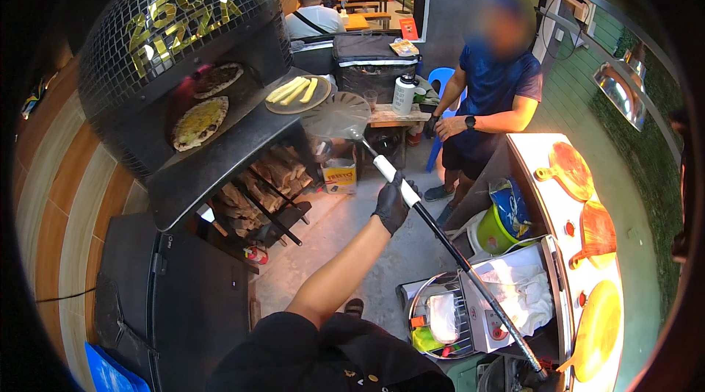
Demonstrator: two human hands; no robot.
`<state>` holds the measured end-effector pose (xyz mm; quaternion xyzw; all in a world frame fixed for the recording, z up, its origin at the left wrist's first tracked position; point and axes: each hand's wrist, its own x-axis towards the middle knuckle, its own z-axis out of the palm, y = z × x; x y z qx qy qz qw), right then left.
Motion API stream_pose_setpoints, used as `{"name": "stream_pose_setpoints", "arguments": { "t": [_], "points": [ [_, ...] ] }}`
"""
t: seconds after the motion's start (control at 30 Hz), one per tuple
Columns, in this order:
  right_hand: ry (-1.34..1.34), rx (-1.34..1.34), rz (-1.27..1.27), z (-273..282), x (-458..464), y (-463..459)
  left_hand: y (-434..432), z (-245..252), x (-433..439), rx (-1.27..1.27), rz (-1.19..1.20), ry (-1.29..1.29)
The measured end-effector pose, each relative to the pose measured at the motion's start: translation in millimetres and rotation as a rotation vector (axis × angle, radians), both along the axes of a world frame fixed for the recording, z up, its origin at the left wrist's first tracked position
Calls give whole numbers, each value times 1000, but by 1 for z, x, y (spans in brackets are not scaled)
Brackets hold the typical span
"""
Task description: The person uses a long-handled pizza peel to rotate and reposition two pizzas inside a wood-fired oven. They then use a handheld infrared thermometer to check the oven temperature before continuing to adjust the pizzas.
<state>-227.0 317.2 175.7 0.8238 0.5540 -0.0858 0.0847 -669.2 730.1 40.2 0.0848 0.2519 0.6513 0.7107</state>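
Note:
My left hand [394, 204], in a black glove, grips the white sleeve on the long handle of a pizza peel [410, 193]. Slightly blurred, the peel's round slotted metal head [339, 116] is raised in front of the oven ledge, with nothing lying on it. Its black shaft slants down to the lower right. My right hand is out of view. Inside the oven mouth lie a pizza with a yellowish top [201, 123] and, deeper in, a darker pizza [219, 80]. Pale bread sticks [292, 90] rest on a round plate [283, 107] beside the peel head.
The black-tiled dome oven [182, 23] stands left, firewood [259, 193] beneath its ledge [220, 171]. A co-worker [495, 89] stands back right, hands together. Wooden boards [570, 171] lie on the right counter [542, 144]. A white bottle [404, 95] stands on a small table [385, 115].

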Motion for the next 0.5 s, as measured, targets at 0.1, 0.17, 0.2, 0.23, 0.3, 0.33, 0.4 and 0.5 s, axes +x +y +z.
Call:
{"name": "stream_pose_setpoints", "arguments": {
  "t": [0.1,0.17,0.2,0.23,0.3,0.33,0.4,0.5],
  "points": [
    [-18,-8,6,14,0,6,4,16,-23,11,52,-60],
    [-27,-15,26,18,-3,13,7,24,-38,-20,73,-116],
    [-31,-18,42,19,-6,17,7,25,-44,-15,82,-92],
    [-33,-21,57,19,-10,22,7,26,-49,-16,76,-95],
    [-23,1,82,17,-24,37,9,24,-59,12,74,-88],
    [-19,19,86,14,-36,47,10,22,-64,17,67,-98],
    [43,116,104,17,-54,62,11,17,-73,15,62,-97],
    [-51,-98,247,30,-73,84,11,10,-85,-2,94,-67]
  ]
}}
